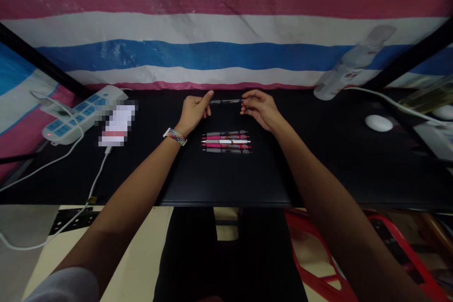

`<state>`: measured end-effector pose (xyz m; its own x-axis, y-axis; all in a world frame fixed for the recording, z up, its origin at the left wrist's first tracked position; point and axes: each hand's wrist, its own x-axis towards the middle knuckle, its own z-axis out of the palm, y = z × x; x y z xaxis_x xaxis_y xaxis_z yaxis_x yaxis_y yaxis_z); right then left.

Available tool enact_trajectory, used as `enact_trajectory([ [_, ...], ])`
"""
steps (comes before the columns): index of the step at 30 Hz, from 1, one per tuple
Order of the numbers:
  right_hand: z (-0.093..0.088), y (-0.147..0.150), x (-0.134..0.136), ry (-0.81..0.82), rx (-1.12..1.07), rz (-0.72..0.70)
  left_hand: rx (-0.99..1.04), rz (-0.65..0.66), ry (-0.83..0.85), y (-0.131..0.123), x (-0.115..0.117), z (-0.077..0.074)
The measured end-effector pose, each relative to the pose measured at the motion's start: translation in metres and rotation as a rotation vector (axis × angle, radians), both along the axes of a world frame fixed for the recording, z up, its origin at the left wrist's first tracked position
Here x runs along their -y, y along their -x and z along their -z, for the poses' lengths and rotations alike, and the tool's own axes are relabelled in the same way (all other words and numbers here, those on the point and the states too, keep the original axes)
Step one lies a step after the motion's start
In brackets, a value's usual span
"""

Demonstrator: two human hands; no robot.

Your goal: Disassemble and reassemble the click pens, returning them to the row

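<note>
Head view: the left hand [194,112] and right hand [260,109] pinch opposite ends of one dark pen [226,101], fingers closed narrow on it, held level above the bench [318,170]. Just nearer than the fingers, five pens [227,141] already lie in a neat row. Whether the held pen is whole or being assembled is too small to tell.

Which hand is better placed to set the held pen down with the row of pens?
Probably right: both the left hand and right hand pinch the pen, but the pen row lies nearer the right wrist.
</note>
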<state>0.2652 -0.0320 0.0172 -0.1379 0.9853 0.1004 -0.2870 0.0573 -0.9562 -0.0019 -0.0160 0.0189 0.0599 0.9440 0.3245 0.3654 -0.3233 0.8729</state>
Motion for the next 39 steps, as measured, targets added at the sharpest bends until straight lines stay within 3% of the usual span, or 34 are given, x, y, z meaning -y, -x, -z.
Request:
enact_trajectory([
  [4,0.003,0.000,-0.003,-0.008,0.007,0.034,0.013,0.010,0.000,-0.001,-0.002,0.001],
  [11,0.004,0.002,-0.005,-0.014,0.001,0.084,0.231,0.126,0.019,-0.004,-0.002,-0.004],
  [24,0.005,0.002,-0.006,-0.031,0.000,0.143,0.223,0.130,0.048,-0.004,-0.003,-0.004],
  [32,0.008,-0.003,-0.009,-0.078,-0.009,0.220,0.254,0.059,0.034,-0.003,-0.010,0.002],
  [39,0.006,-0.005,-0.011,-0.010,-0.071,0.297,0.303,-0.030,0.043,0.001,-0.015,0.005],
])
